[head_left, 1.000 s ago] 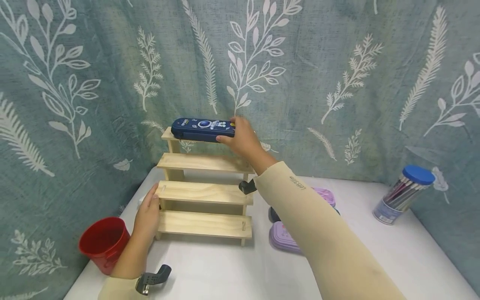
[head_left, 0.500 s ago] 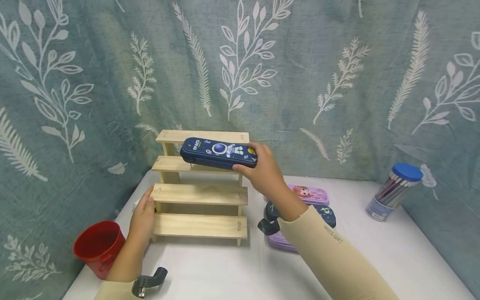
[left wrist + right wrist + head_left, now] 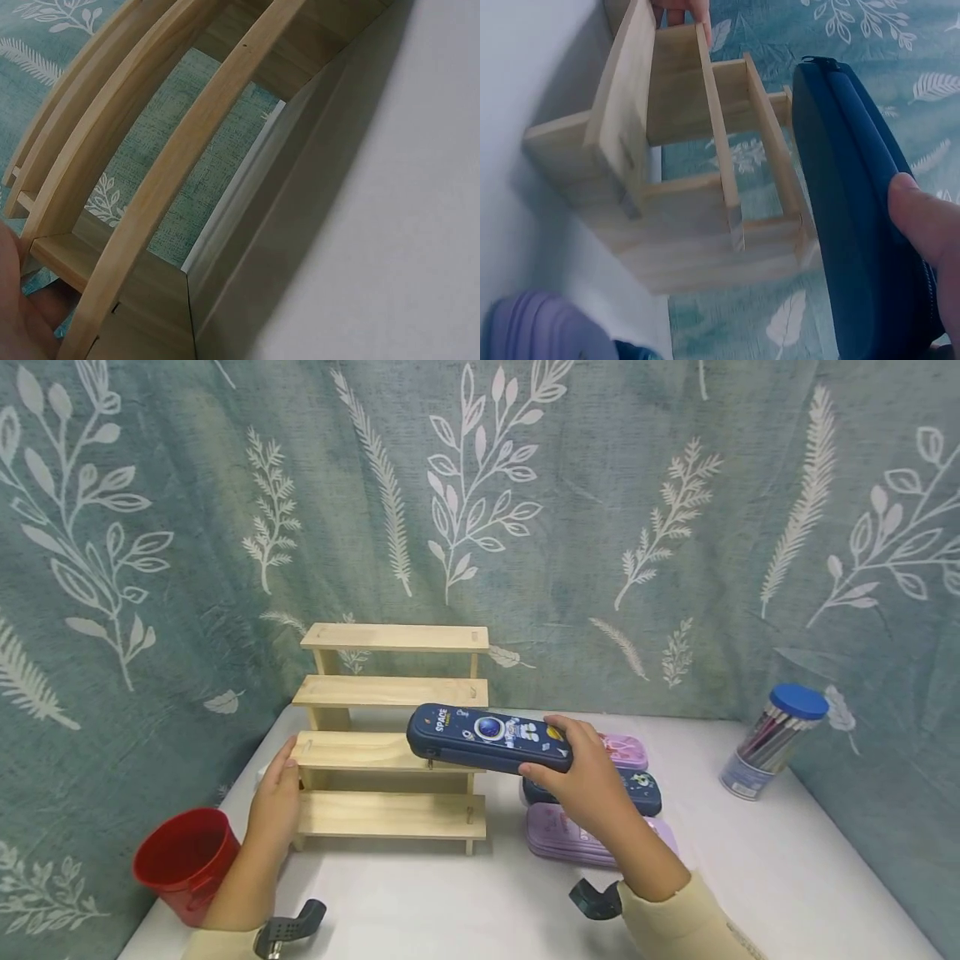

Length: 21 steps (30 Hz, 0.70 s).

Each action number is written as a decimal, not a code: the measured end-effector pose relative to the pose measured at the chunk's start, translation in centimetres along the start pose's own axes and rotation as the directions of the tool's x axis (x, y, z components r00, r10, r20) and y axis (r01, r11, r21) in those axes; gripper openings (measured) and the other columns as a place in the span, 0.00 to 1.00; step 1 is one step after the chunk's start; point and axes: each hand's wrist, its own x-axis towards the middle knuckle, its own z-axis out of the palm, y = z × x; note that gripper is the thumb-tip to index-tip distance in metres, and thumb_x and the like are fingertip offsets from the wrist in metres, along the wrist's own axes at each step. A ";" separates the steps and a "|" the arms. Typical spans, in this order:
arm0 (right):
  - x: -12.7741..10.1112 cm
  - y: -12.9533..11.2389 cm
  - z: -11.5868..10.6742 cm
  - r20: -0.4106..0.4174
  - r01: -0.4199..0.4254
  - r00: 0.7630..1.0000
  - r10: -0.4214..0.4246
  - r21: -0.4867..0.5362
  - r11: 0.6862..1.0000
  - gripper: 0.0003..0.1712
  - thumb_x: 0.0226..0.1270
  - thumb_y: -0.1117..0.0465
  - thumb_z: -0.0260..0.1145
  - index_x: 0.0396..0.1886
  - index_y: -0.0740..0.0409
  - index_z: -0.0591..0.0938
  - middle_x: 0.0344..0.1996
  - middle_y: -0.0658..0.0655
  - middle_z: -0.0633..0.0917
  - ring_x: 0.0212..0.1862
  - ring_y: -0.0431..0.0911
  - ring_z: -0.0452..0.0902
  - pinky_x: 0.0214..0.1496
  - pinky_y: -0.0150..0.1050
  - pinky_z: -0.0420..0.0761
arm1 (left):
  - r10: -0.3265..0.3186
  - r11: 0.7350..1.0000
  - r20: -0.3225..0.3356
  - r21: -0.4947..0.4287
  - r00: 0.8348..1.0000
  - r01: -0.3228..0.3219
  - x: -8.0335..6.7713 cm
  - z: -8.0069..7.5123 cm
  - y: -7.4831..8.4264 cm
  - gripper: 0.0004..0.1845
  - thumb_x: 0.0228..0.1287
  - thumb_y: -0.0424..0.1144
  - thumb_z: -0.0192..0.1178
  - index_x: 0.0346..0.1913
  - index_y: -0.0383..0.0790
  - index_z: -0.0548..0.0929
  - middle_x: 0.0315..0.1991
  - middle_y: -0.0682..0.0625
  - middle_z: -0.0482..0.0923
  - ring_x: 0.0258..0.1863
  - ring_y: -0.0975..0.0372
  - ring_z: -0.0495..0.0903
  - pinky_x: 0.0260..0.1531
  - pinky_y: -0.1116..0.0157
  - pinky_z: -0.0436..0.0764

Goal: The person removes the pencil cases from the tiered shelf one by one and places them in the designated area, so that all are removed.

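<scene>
A leaf-printed teal curtain (image 3: 525,485) backs the white tabletop (image 3: 787,877), and against it stands the four-step wooden display stand (image 3: 390,693), every step bare. The left hand (image 3: 273,797) rests flat against the stand's left end, fingers straight along the side of the third step, which looks like steadying it so it does not shift. The right hand (image 3: 592,777) carries a navy space-themed pencil case (image 3: 487,739) level in the air in front of the stand's right half, at about the height of the third step and above the tabletop; its grip is a pinch at the case's right end, thumb on the near edge and fingers over the top (the right wrist view shows the thumb pressed on the case's side). A second ago the case lay at the top step; half a second ago it was beside the second; now it is lower and nearer the person. Just below it lie a purple pencil case (image 3: 585,839), a second navy case (image 3: 637,789) and a pink one (image 3: 622,750). A red cup (image 3: 183,860) sits at the left, a blue-lidded pencil tub (image 3: 772,743) far right.
</scene>
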 end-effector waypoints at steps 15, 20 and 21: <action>-4.2 5.2 -3.9 0.039 0.042 0.999 -0.039 -0.098 0.994 0.52 0.57 0.35 0.79 0.77 0.48 0.69 0.72 0.62 0.73 0.69 0.61 0.72 0.65 0.64 0.76 | 0.036 0.999 0.003 0.000 0.999 -0.036 0.0 -0.1 0.3 0.31 0.85 0.58 0.28 0.85 0.63 0.50 0.86 0.55 0.48 0.86 0.52 0.43 0.82 0.39 0.44; -5.5 7.0 -4.9 0.078 -0.010 0.997 0.019 -0.118 0.993 0.55 0.54 0.31 0.78 0.76 0.50 0.70 0.70 0.63 0.74 0.69 0.62 0.71 0.65 0.68 0.75 | 0.023 1.000 0.007 -0.003 1.000 -0.023 0.1 -0.1 0.3 0.30 0.86 0.57 0.28 0.85 0.63 0.50 0.86 0.54 0.47 0.86 0.52 0.42 0.82 0.40 0.44; -5.9 7.4 -5.0 0.083 -0.018 0.996 0.029 -0.125 0.992 0.55 0.53 0.30 0.78 0.76 0.50 0.70 0.69 0.63 0.74 0.69 0.63 0.71 0.65 0.69 0.74 | 0.018 1.000 0.009 -0.005 1.000 -0.018 0.1 -0.1 0.3 0.30 0.86 0.58 0.28 0.85 0.63 0.50 0.86 0.54 0.47 0.86 0.52 0.42 0.82 0.39 0.44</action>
